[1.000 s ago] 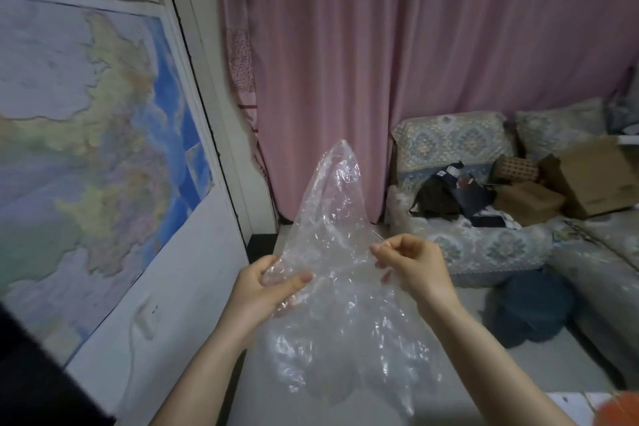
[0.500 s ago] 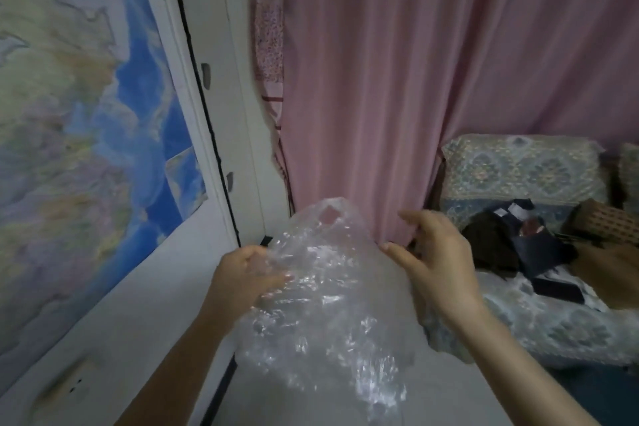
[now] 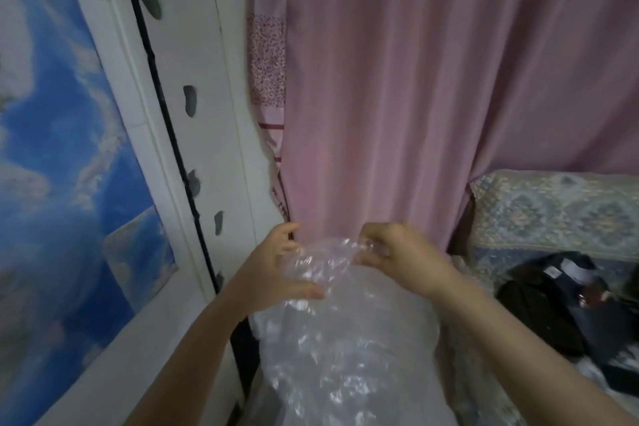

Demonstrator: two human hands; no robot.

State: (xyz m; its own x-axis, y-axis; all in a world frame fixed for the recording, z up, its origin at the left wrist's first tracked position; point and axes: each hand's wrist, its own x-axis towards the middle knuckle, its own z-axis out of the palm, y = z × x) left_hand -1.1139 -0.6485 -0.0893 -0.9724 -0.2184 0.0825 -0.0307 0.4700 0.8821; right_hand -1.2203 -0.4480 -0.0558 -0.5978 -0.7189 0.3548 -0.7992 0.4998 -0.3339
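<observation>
Up front, left hand (image 3: 273,270) grips the clear plastic bag (image 3: 345,339) (crinkled), right hand (image 3: 397,252) pinches its top

I count 2 hands, 1 left hand (image 3: 273,266) and 1 right hand (image 3: 397,252), 1 clear plastic bag (image 3: 345,339), 1 pink curtain (image 3: 415,79), 1 wall map (image 3: 69,149) and 1 patterned sofa (image 3: 553,214).

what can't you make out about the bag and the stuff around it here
Head view only:
1. plastic bag: lower end cut off by the bottom edge; crinkled glare hides whether anything is inside.
2. left hand: fingers mostly behind the bag.
3. right hand: fingertips blurred where they pinch the bag's top.
4. dark things on the sofa: blurred, cut by the right edge.
</observation>
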